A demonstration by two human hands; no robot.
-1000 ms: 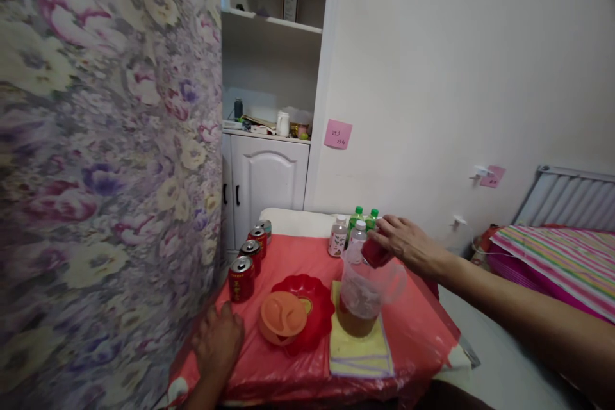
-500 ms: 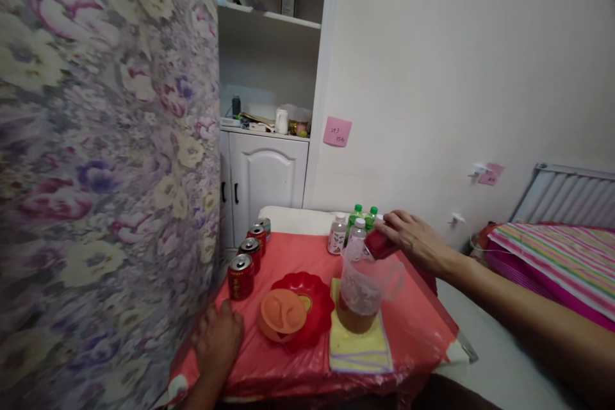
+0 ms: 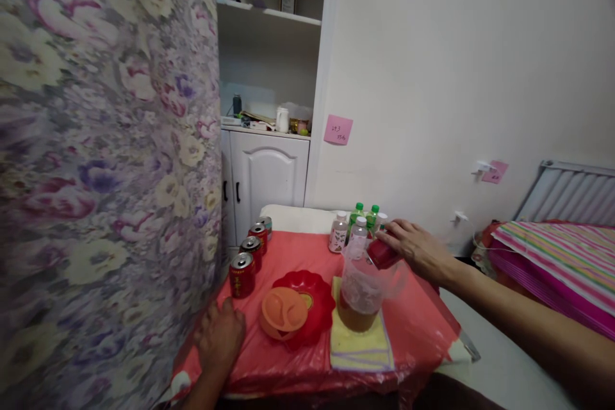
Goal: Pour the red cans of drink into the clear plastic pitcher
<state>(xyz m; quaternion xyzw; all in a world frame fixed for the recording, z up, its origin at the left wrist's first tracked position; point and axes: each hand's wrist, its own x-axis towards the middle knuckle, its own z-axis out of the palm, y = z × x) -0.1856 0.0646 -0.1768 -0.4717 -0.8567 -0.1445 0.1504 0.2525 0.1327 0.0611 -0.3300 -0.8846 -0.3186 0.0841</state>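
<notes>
My right hand (image 3: 413,246) is wrapped round a red can (image 3: 383,252), tilted with its top end toward the mouth of a clear plastic pitcher (image 3: 361,288). Brown liquid fills the bottom of that pitcher, which stands on a folded yellow cloth (image 3: 361,352). I cannot make out a stream from the can. My left hand (image 3: 221,331) rests on the red table cover with its fingers spread, holding nothing. Near it stand red drink cans (image 3: 242,275) in a row. An orange divided bowl (image 3: 283,312) sits on the red scalloped plate (image 3: 319,307).
Several bottles stand at the back, some with white caps (image 3: 339,232) and some with green caps (image 3: 358,211). A floral curtain (image 3: 110,205) hangs close on the left. Behind the table are a white cabinet (image 3: 271,173) and the wall.
My right hand and the red can have dropped slightly, and the can's tilt looks a little different. The left hand keeps its place on the table.
</notes>
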